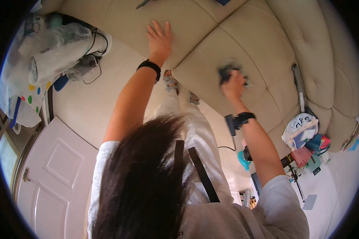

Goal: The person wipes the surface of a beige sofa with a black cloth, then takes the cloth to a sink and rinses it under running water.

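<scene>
Before me spreads a beige padded sofa seat (194, 24) with a dark seam line. My left hand (160, 40) rests flat on it, fingers apart, holding nothing. A black strap circles that wrist. Over the seat to the right, my right hand (234, 85) grips a dark object (226, 71) against the upholstery. Motion blur and the fingers hide its shape, so a cloth or a brush cannot be told apart. A black strap with a small dark device (231, 125) is on the right wrist.
At right, a grey long-handled tool (299, 85) leans by the sofa backrest (312, 50), near a clear plastic bag (300, 131). Plastic-wrapped goods (52, 64) and a black cable (100, 70) are at left, above a white panelled door (59, 176). My sandalled feet (171, 83) stand at the sofa's edge.
</scene>
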The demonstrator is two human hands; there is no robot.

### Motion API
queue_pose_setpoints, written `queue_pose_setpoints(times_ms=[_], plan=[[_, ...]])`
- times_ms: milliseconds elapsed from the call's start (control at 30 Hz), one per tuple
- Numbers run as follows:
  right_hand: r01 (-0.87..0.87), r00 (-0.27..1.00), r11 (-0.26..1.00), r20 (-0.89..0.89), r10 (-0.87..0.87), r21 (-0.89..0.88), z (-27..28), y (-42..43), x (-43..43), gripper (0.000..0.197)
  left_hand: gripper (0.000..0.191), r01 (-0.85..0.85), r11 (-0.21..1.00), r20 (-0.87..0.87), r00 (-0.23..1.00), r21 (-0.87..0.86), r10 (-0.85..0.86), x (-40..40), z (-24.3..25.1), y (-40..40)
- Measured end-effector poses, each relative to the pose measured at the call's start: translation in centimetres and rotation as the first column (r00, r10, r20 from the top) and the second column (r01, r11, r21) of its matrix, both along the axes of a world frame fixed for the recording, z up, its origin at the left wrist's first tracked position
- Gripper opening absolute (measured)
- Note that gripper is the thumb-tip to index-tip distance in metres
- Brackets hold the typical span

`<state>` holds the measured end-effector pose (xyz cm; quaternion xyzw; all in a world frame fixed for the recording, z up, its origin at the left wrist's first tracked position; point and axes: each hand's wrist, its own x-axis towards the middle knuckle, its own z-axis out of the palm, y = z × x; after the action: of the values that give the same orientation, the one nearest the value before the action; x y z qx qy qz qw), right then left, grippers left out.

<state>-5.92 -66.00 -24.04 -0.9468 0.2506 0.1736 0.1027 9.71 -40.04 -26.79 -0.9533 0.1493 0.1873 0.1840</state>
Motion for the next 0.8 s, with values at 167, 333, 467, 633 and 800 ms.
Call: queue_pose_setpoints(times_ms=[167, 333, 467, 633, 800], plan=[[-0.450, 0.860, 0.758, -0.001, 0.511, 0.472, 2.0, 10.3, -1.7, 0.029, 0.073, -0.048, 0.970, 0.028, 0.998, -0.240, 0.057, -2.7, 1.3, 2.2], [-0.471, 0.878, 0.598, 0.280, 0.388, 0.649, 4.2, 7.7, -2.3, 0.037, 0.043, -0.200, 0.885, -0.238, 0.966, -0.421, 0.105, -11.6, 4.4, 1.5], [0.566, 0.825, 0.074, -0.561, -0.072, 0.821, 9.7, 3.7, -1.0, 0.026, 0.051, -0.940, 0.055, -0.900, 0.340, -0.338, 0.272, -18.9, 7.1, 2.1], [0.765, 0.639, -0.208, -0.760, 0.119, 0.610, 13.8, 3.7, -2.3, 0.034, 0.060, -0.844, -0.527, -0.990, 0.136, -0.104, -0.023, -23.6, 15.2, -0.3], [0.868, 0.494, -0.235, -0.803, 0.333, 0.436, 15.0, 8.3, -5.2, 0.040, 0.049, -0.640, -0.753, -0.908, 0.210, 0.153, -0.363, -27.4, 18.6, 0.6]])
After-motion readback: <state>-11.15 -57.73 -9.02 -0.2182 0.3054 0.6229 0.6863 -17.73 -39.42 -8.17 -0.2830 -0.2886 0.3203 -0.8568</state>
